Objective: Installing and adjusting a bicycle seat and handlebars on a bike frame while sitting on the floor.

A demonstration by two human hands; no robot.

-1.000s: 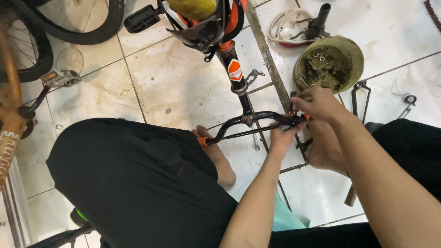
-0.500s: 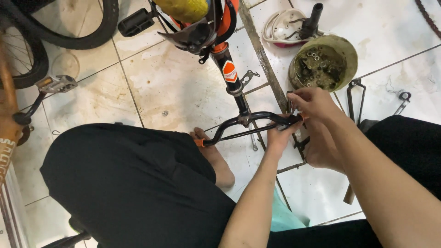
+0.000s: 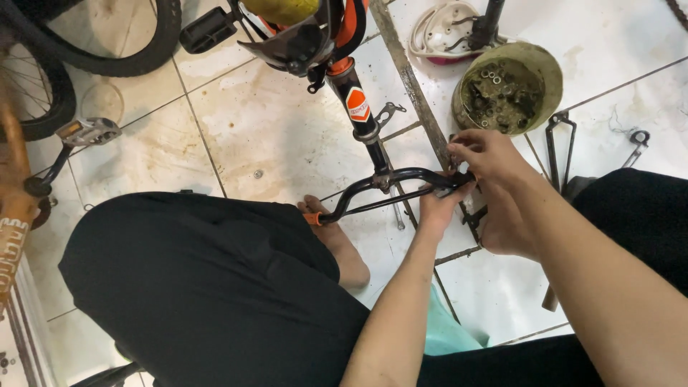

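We're low over the tiled floor (image 3: 272,136), and the black handlebar (image 3: 401,179) sits centre frame, slightly lower than a moment ago as our view has drifted. Our left hand (image 3: 437,208) stays wrapped under the bar's right end, fingers closed on it. The right hand (image 3: 487,154) has edged in from above, fingertips pinched at that same end, probably on a small fitting, though it's hidden. The orange stem (image 3: 356,100) holds steady, so the work remains fine adjustment there. The tub of nuts (image 3: 509,86) waits upper right.
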